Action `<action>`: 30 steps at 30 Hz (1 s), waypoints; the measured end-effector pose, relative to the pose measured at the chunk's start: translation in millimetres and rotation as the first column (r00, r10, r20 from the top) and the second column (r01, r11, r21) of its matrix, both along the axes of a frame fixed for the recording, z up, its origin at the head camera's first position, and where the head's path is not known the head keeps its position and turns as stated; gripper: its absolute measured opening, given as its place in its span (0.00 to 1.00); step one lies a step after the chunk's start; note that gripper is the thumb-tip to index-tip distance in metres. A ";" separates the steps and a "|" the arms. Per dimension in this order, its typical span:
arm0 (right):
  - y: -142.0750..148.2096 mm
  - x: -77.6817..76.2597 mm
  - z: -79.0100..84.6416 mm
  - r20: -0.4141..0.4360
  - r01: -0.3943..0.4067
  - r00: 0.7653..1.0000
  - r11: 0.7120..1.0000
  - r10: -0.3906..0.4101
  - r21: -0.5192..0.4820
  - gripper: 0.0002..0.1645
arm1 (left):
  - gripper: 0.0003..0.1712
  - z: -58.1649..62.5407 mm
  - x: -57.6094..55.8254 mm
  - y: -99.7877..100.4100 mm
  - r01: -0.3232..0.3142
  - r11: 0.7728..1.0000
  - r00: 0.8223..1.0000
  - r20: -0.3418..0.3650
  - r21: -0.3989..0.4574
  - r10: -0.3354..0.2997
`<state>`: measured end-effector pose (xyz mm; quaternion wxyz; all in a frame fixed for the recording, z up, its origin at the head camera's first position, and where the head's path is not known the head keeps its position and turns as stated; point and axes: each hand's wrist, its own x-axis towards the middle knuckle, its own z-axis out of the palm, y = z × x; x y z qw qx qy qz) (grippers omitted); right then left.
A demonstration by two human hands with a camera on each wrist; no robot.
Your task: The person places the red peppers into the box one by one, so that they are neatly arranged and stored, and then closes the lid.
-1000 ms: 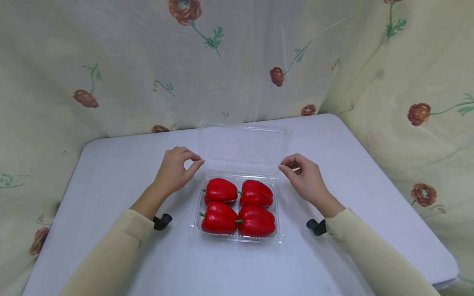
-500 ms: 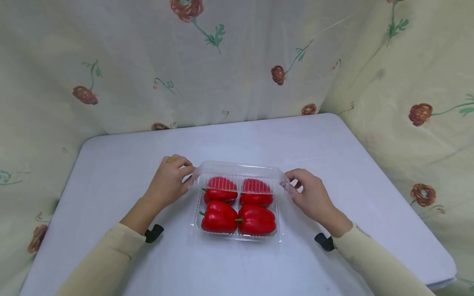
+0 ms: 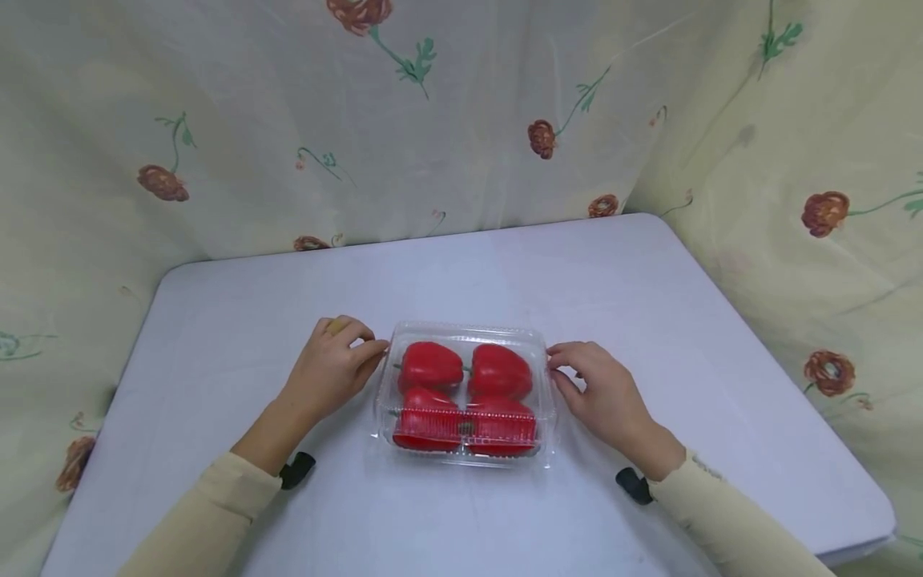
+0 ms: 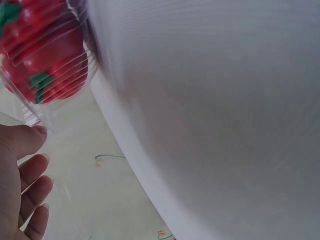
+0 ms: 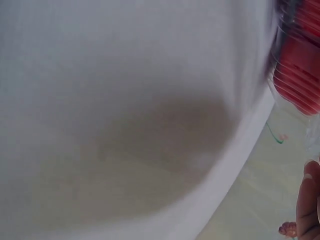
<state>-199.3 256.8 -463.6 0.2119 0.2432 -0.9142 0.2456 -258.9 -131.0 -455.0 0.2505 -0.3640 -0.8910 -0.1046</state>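
Note:
A clear plastic clamshell container sits mid-table with several red bell peppers in two rows. Its hinged lid lies over them, the ribbed front side in front of the near peppers and above the base's front rim. My left hand pinches the lid's left edge between thumb and fingers. At the right edge, my right hand holds the lid with thumb and fingertips. The left wrist view shows the thumb at the plastic corner; in the right wrist view, only some fingers show.
The container rests on a white-covered table with rounded corners. Flower-patterned cloth hangs behind it and along both sides. A dark wrist camera sits under the left cuff, another under the right.
The lid stood open behind the base, then swung forward and down over the peppers. Both hands took hold of its side edges and moved toward the front with it.

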 end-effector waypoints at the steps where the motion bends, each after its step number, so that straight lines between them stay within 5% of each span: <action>1: 0.2 0.5 -1.1 -0.010 -0.003 1.000 1.000 0.003 0.003 0.17 | 0.18 -0.6 0.4 -0.1 0.005 1.000 1.000 -0.007 0.000 -0.005; 12: 2.6 7.3 -9.7 -0.073 -0.041 0.996 0.996 0.046 0.076 0.16 | 0.20 -6.5 8.2 0.0 -0.011 0.999 1.000 -0.007 -0.053 0.010; 17: 1.8 16.5 -4.5 0.016 -0.011 1.000 0.997 0.009 0.081 0.17 | 0.21 -7.5 11.4 -0.8 -0.028 0.997 1.000 0.003 -0.078 0.029; 20: 0.7 23.6 2.0 0.148 -0.006 0.989 0.999 0.002 0.031 0.21 | 0.21 -7.1 12.7 -1.3 -0.034 0.996 0.999 0.006 -0.086 0.034; 25: 2.4 40.9 14.6 0.422 0.049 0.907 0.991 0.009 -0.125 0.26 | 0.21 -5.2 13.5 -0.5 -0.028 0.995 0.999 0.018 -0.098 0.029; 30: 4.8 56.0 19.3 0.648 0.117 0.761 0.972 0.044 -0.203 0.27 | 0.20 -2.9 12.1 -0.8 -0.031 0.994 0.999 0.035 -0.109 0.035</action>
